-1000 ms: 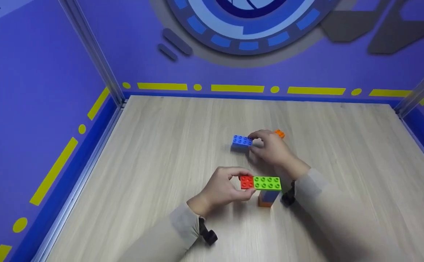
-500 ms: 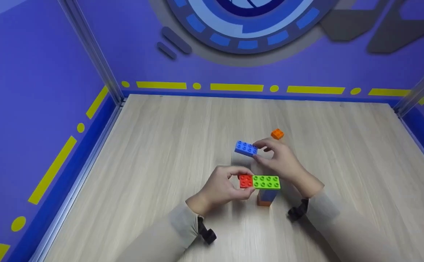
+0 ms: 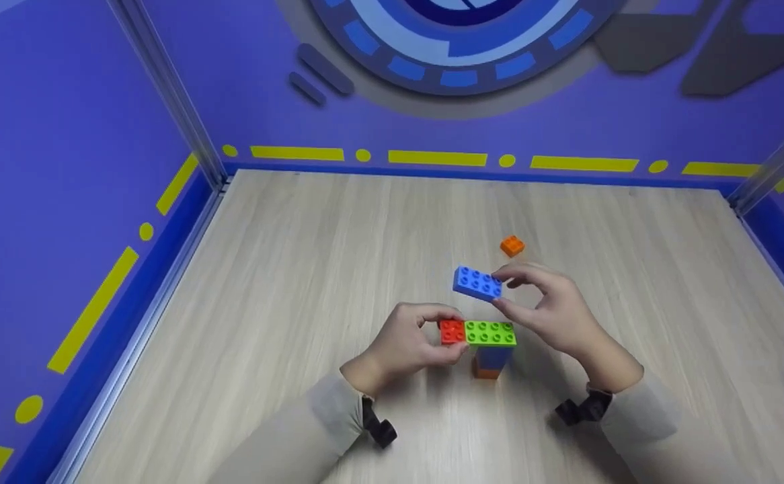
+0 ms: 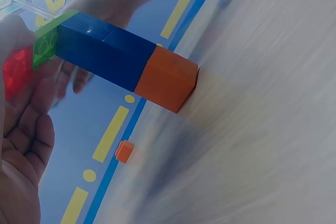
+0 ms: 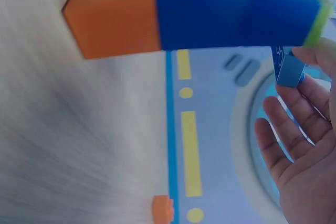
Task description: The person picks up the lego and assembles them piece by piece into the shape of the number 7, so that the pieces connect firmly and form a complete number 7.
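Observation:
My left hand pinches a small red toy brick between thumb and fingers. It lies against the left end of a longer green brick; whether the two are joined I cannot tell. Under the green brick stands an upright stack, with blue bricks above an orange brick on the table. My right hand holds an eight-studded blue brick by its right end, between thumb and fingers. That brick is tilted in the air just beyond the green one, studs up.
A small orange brick lies on the wooden table behind the right hand. Blue-purple printed panels border the table at the back and both sides. Black straps with cameras sit on the wrists.
My right hand has lifted the blue brick off the table and brought it nearer and to the right, toward the green brick. The left hand keeps its grip on the red brick.

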The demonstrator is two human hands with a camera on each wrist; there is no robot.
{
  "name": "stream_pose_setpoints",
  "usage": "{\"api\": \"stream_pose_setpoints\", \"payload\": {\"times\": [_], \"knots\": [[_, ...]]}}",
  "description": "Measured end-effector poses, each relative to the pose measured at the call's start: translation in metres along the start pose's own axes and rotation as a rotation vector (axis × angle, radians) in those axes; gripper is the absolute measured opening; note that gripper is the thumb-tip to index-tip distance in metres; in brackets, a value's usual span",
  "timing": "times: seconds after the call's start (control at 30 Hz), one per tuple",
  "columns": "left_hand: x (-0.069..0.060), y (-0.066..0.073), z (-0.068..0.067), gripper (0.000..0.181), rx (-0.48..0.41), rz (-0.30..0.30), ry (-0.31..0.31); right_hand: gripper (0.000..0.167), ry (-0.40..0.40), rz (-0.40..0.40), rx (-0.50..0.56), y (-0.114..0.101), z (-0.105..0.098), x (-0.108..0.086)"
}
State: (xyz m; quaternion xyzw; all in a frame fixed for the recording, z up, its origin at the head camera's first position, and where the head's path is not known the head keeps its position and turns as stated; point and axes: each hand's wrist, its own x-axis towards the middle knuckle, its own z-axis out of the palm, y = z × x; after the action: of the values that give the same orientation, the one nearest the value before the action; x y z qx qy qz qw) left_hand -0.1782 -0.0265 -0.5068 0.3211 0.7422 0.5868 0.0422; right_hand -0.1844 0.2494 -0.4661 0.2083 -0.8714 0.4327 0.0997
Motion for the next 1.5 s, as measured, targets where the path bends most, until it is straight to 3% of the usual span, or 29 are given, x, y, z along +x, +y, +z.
{"api": "stream_pose_setpoints", "payload": {"times": [0.43,0.73,0.97,1.1,1.27,1.37,1.5], "knots": [[0.000,0.000,-0.004,0.031,0.063,0.069,-0.012,0.047,0.016,-0.272,0.059,-0.023,-0.002,-0.024],[0.001,0.000,-0.005,0.030,0.106,0.084,-0.026,0.048,-0.007,-0.304,0.062,-0.027,0.004,-0.030],[0.001,0.000,-0.005,0.030,0.121,0.117,-0.020,0.054,-0.036,-0.291,-0.031,-0.027,0.004,-0.032],[0.003,0.001,-0.005,0.028,0.128,0.139,-0.010,0.063,-0.026,-0.396,-0.166,-0.029,0.005,-0.033],[0.004,0.001,-0.006,0.028,0.119,0.135,-0.008,0.062,-0.003,-0.550,-0.340,-0.026,0.008,-0.031],[0.004,0.001,-0.005,0.028,0.104,0.134,-0.005,0.049,0.039,-0.654,-0.391,-0.020,0.014,-0.031],[0.002,0.000,-0.003,0.030,0.100,0.159,0.005,0.044,0.131,-0.781,-0.410,-0.015,0.024,-0.029]]}}
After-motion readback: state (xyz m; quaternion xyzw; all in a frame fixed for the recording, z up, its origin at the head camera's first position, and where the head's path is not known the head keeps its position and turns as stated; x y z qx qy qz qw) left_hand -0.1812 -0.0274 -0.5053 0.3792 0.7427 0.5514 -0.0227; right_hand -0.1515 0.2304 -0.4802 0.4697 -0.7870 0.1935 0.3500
